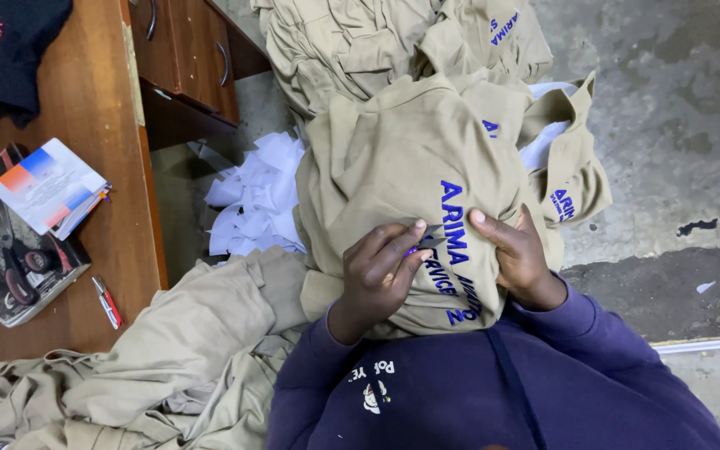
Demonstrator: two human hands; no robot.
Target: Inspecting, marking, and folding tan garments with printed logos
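Floor (668, 108): bare grey concrete, stained, dark patch lower right w/ small white scraps. Wooden desk (102, 108) at left, brown, worn top; drawer unit (189, 50) w/ metal handles, one drawer ajar. Light even, no hard shadows.

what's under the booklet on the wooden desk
The booklet lies on a larger dark magazine, which rests on the desk. The part of the magazine under it is covered.
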